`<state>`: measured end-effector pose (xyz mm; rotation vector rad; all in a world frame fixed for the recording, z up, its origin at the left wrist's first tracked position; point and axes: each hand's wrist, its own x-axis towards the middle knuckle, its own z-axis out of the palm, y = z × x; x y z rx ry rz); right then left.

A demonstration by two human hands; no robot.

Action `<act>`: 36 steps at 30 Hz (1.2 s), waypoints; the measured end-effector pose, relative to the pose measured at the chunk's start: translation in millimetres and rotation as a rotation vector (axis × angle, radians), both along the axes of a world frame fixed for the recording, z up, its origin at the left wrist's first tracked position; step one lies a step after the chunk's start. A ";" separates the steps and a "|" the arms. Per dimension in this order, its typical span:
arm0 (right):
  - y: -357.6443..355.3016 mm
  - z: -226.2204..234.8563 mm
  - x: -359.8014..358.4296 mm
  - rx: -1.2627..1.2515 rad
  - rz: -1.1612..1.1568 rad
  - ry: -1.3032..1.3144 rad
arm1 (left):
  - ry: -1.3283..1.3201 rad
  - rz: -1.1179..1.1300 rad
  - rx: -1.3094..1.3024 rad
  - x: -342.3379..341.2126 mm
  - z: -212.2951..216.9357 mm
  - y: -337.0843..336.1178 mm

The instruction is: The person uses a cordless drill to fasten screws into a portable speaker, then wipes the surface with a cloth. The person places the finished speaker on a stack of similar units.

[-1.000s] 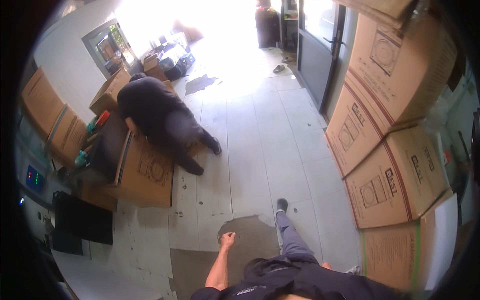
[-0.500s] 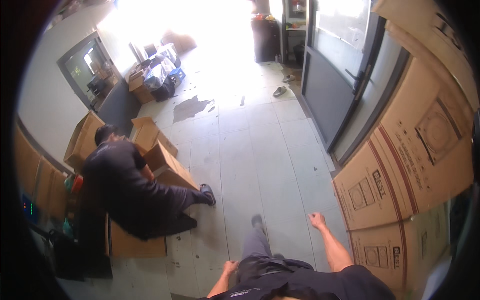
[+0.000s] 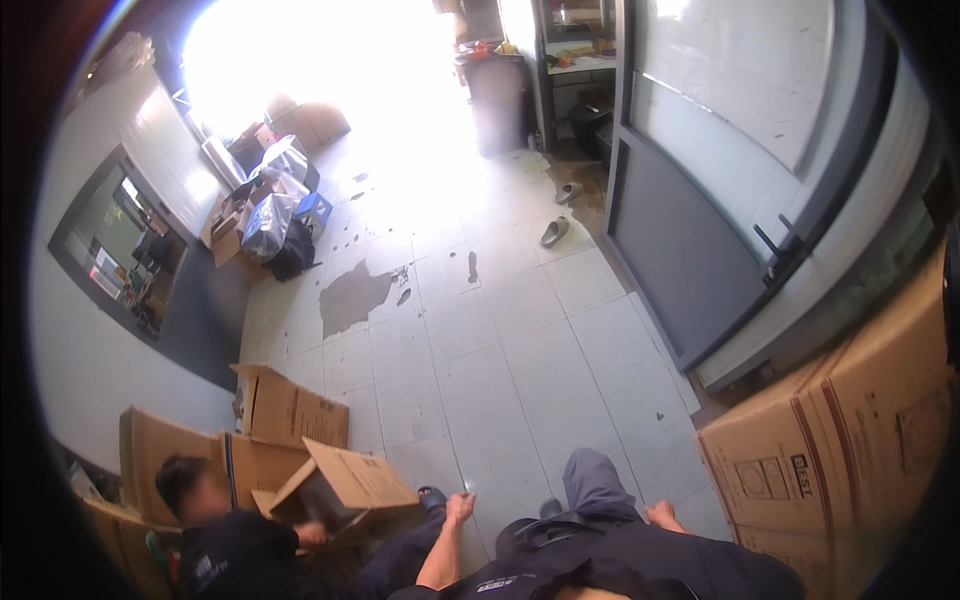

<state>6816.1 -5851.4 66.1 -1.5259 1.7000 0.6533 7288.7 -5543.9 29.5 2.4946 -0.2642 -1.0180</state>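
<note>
My left hand (image 3: pixel 460 507) hangs in front of my body, its fingers curled into a loose fist with nothing seen in it. Low at my right side is my right hand (image 3: pixel 662 514), also loosely closed and partly cut off by my dark shirt; no object shows in it. Nearest to my left hand is an open cardboard box (image 3: pixel 365 478), where a crouching co-worker (image 3: pixel 240 550) in dark clothes has a hand at the opening. My right hand is beside a stack of large printed cartons (image 3: pixel 780 480), apart from it.
Another open carton (image 3: pixel 300 408) stands by the left wall. Farther off lie bags and boxes (image 3: pixel 270 225) and a dark patch (image 3: pixel 355 298) on the tiled floor. A pair of slippers (image 3: pixel 555 232) lies near the grey door (image 3: pixel 690 240) on the right.
I have walked forward along the floor; the door, slippers and dark patch are nearer. My left hand has swung forward and my right hand back. The co-worker is now at the lower left.
</note>
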 end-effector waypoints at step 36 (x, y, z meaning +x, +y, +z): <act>-712.4 -32.3 784.9 0.081 -0.205 -0.016 | 0.084 0.007 -0.152 886.1 6.6 -861.1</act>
